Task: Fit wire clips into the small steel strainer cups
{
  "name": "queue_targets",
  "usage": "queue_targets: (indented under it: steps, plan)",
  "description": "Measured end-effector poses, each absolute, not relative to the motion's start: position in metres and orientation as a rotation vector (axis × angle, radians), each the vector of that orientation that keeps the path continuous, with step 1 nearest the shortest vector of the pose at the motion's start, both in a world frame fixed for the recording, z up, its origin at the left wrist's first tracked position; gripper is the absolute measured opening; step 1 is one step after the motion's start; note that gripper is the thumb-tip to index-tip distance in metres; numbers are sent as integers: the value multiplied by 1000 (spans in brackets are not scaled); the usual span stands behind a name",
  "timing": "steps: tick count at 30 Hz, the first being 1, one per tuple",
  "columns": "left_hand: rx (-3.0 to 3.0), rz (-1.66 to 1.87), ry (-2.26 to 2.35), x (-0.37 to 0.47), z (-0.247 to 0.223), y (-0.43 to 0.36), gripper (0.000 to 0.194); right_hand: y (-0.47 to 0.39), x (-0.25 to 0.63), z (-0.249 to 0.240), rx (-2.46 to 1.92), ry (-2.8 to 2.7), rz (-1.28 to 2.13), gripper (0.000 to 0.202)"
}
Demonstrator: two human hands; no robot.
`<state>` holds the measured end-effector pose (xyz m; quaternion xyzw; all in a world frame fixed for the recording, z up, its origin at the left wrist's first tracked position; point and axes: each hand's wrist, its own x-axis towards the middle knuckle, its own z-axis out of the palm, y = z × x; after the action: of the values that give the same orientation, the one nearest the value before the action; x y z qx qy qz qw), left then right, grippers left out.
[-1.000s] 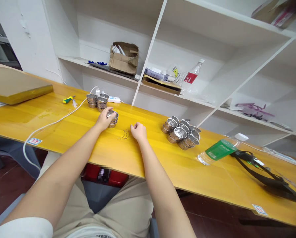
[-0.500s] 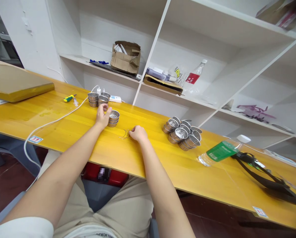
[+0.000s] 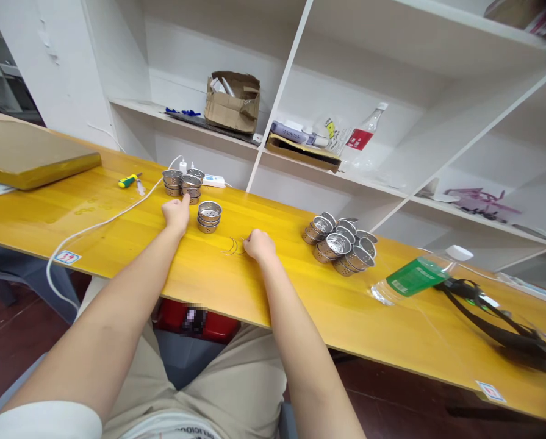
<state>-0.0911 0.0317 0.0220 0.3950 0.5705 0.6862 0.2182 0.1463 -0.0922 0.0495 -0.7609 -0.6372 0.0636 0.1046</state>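
My left hand (image 3: 176, 214) is closed, its thumb against the lower left side of a stack of perforated metal cups (image 3: 191, 183). Whatever its curled fingers hold is hidden. To its right stands a separate stack of the same cups (image 3: 209, 217). My right hand (image 3: 259, 245) is pinched on a thin curved wire, mostly covered by the fingers. Just left of it, more thin curved wires (image 3: 229, 246) lie on the yellow table (image 3: 218, 283).
Several cup stacks (image 3: 339, 245), some tilted, stand right of my right hand. Beyond them are a green-labelled bottle (image 3: 416, 275) and a black strap (image 3: 487, 323). A white cable (image 3: 112, 221) crosses the left side, near a screwdriver (image 3: 129, 181). White shelving (image 3: 273, 116) rises behind.
My left hand has moved left, away from the single stack, towards the rear stacks, and its fingers have curled in. The right hand stays by the wires, with a slight shift.
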Motion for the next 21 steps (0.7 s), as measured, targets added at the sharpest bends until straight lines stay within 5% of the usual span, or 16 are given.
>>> queue_targets:
  steps: [11,17,21]
  plan:
    - [1170,1852,1504,-87,19,32,50,-95,138,56,-2287,-2012,265,30]
    - [1634,1946,1369,-77,25,13,28,-94,141,51,-2213,-1863,241,29]
    - [2045,1723,1336,-67,28,-3,44,-90,146,52,-2060,-1630,148,28]
